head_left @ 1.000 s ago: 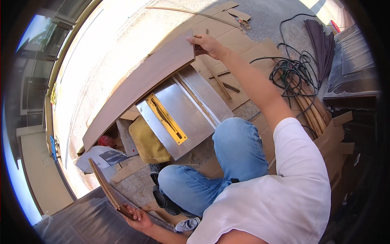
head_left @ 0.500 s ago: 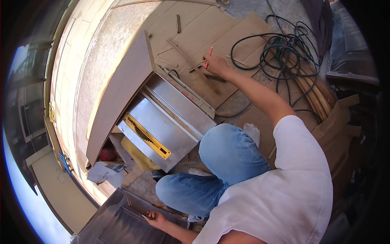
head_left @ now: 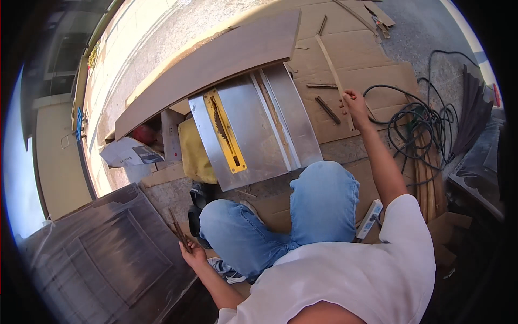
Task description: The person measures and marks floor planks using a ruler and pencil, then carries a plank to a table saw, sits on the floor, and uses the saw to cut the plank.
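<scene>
My left hand (head_left: 194, 256) is closed around a thin brown wood strip (head_left: 176, 225), beside a dark panelled door (head_left: 116, 254) under clear plastic. Out to the right, my right hand (head_left: 354, 103) grips a long pale wood strip (head_left: 327, 54), which slants over the cardboard (head_left: 372, 81). Between my arms stands a low table saw (head_left: 253, 124) with a bare metal top. Its toothed blade (head_left: 219, 124) shows in the slot of a yellow insert (head_left: 233, 154). A wide brown board (head_left: 216, 70) lies along the saw's far side.
Short dark strips (head_left: 327, 110) lie on the cardboard. A coiled black cable (head_left: 415, 127) spreads at right over long wood pieces (head_left: 426, 189). A white power strip (head_left: 369, 220) rests by my right knee. Left of the saw are a yellow bag (head_left: 195, 151) and a white box (head_left: 129, 152).
My right hand held a red pencil and now grips the pale strip; the pencil no longer shows in it. The left hand keeps its strip. The view has turned, shifting the saw rightward.
</scene>
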Available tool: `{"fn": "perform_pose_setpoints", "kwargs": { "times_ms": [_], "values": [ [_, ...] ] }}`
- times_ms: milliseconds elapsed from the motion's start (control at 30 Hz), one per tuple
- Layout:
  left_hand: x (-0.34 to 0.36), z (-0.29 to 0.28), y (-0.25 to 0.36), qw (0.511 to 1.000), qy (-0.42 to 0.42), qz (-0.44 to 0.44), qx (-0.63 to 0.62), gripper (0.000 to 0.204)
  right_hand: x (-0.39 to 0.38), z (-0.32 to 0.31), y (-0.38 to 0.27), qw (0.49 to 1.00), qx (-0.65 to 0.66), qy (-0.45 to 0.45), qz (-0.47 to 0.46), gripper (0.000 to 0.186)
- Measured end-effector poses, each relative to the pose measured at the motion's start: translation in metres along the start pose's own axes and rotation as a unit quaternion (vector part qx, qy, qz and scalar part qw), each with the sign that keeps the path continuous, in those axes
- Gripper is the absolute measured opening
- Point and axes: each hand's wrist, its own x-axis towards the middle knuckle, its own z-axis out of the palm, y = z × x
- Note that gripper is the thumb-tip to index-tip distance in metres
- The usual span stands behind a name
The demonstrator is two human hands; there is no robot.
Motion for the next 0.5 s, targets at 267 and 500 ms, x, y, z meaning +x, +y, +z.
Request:
{"fn": "perform_pose_setpoints", "kwargs": {
  "times_ms": [267, 500],
  "values": [
    [0.046, -0.015, -0.022, 0.997, 0.071, 0.036, -0.012, 0.023, -0.085, -0.099, -0.133, 0.967, -0.001, 0.052, -0.25, 0.029],
    [0.128, -0.074, -0.013, 0.994, 0.079, 0.029, -0.073, 0.025, -0.162, 0.038, -0.253, 0.855, -0.384, -0.035, -0.348, 0.034]
  ]
}}
